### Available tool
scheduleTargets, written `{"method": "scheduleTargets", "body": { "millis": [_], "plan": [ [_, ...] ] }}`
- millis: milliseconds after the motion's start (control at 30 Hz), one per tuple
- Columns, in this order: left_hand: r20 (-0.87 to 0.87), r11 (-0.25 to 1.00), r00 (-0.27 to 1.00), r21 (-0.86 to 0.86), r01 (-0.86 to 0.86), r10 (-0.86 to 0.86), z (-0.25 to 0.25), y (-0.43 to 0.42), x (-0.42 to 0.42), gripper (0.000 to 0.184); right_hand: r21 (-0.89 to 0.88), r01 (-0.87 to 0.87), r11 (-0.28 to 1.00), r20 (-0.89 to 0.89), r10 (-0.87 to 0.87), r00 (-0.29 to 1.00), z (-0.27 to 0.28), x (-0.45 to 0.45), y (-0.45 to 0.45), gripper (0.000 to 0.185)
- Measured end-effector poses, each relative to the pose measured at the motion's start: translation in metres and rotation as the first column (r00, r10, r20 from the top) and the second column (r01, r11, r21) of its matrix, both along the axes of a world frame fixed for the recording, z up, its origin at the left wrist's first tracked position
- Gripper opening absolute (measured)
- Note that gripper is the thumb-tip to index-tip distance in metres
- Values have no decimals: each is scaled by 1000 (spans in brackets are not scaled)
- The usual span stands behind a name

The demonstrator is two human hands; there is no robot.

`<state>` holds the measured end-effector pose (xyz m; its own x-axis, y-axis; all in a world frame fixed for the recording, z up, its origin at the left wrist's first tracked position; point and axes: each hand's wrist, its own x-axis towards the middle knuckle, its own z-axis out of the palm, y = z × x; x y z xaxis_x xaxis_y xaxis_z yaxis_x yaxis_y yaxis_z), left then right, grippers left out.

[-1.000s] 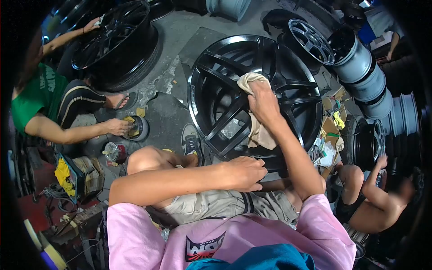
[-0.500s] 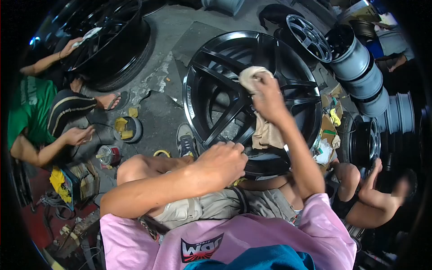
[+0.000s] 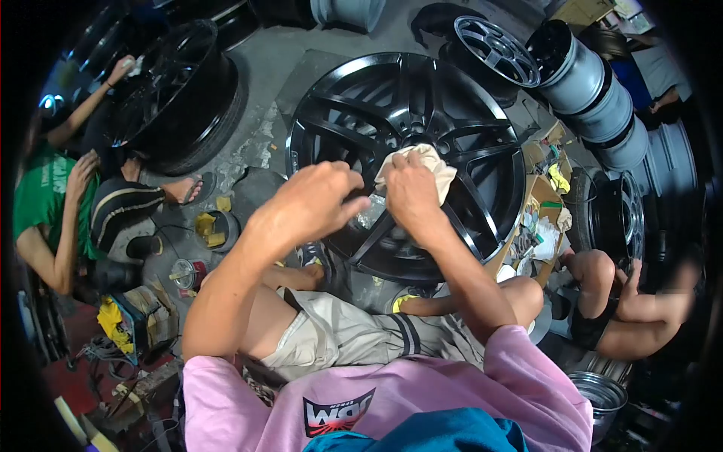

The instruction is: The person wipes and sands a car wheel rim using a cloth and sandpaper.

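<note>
The right hand clutches a beige cloth on the black spoked rim beneath; the left hand hangs alongside, unclenched.

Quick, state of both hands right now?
Left hand: loosely open, nothing visible in it.
Right hand: closed, holding the beige cloth.

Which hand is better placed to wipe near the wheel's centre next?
Probably the right hand: it holds the beige cloth over the black wheel, close to its centre. The left hand appears to hold nothing.
</note>
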<state>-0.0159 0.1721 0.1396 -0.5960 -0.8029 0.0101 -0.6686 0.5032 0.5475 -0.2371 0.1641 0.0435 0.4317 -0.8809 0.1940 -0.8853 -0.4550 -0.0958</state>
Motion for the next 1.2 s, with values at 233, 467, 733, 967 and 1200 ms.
{"method": "scheduleTargets", "body": {
  "millis": [233,467,733,967,1200],
  "plan": [
    [0,972,976,93,-215,216,-4,-62,18,33,156,-271,950,605,125,787,24,27,137,25],
    [19,962,980,188,-199,199,-35,-67,18,35,564,-185,805,611,-257,749,38,-115,188,33],
    [232,976,970,219,15,-67,-43,-22,-41,87,-37,150,988,426,-120,897,12,-98,124,33],
    [340,952,937,304,-29,-80,-39,-30,-48,85,103,172,980,519,-201,831,-17,-75,32,32],
    [241,908,967,419,-23,-86,-33,-23,-16,84,322,312,894,384,-425,820,7,-116,111,34]
  ]
}}
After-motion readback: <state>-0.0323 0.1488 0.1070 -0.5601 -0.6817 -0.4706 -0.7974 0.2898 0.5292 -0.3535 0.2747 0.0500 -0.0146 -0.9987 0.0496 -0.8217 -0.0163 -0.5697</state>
